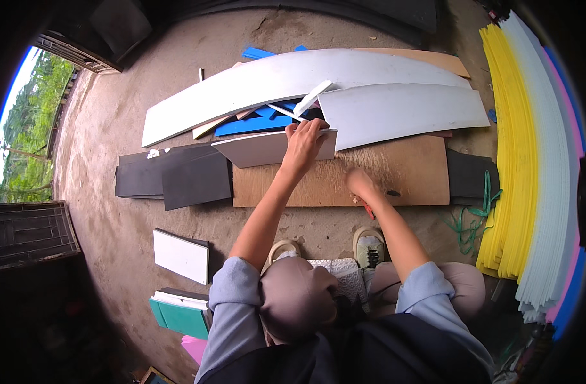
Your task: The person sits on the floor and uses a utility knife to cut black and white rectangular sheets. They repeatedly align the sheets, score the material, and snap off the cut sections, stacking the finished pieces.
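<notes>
My left hand (302, 147) grips the upper edge of a small pale grey foam sheet (258, 148), its fingers curled over the rim. That sheet is tilted up on the worn wooden board (402, 169). Over the same board, to the right, my right hand (362, 184) is closed and a little blurred. An orange-red handle (368, 210) sticks out below its fist; the rest of this tool is hidden. Beyond my left hand lie a white strip (313, 97) and blue foam offcuts (251, 125).
Large white sheets (242, 89) lie across the far side. Dark sheets (197, 178) flank the board at left. Tall yellow sheets (514, 147) stand at right beside green string (469, 224). A white piece (181, 256) and a green-topped stack (181, 313) sit near left.
</notes>
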Demonstrator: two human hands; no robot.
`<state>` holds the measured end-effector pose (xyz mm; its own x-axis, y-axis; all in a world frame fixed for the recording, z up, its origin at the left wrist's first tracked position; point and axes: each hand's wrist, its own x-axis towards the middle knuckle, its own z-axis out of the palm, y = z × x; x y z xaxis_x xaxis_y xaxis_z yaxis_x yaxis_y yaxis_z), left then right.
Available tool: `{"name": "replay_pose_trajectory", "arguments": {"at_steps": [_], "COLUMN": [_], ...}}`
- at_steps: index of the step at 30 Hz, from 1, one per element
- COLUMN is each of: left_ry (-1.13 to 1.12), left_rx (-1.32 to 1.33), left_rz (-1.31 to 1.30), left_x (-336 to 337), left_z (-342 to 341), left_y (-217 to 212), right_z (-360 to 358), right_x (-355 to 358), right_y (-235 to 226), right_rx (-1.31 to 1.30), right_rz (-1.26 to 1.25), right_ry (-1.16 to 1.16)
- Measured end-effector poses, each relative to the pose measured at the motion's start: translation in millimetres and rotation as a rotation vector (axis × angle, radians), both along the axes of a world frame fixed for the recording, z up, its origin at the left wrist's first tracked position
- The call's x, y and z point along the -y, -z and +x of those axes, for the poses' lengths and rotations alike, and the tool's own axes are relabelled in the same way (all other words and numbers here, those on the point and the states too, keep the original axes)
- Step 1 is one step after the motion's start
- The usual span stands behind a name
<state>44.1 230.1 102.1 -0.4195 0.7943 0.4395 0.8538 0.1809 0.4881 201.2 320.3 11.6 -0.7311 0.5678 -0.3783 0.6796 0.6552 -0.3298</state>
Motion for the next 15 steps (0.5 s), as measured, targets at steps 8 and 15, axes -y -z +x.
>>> {"name": "replay_pose_trajectory", "arguments": {"at_steps": [8, 15], "left_ry": [0.021, 0.115], "left_rx": [0.338, 0.769], "left_rz": [0.172, 0.336], "left_x": [32.6, 54.4], "left_z": [-21.7, -13.3], "left_y": [-94.8, -149.3], "right_z": [-25.7, -36.9], "right_x": [-41.2, -0.1], "right_y": [-217.2, -268.1], "right_rx": [-0.492, -0.748], "right_rz": [-0.245, -0.083], "right_ry": [0.179, 0.043]}}
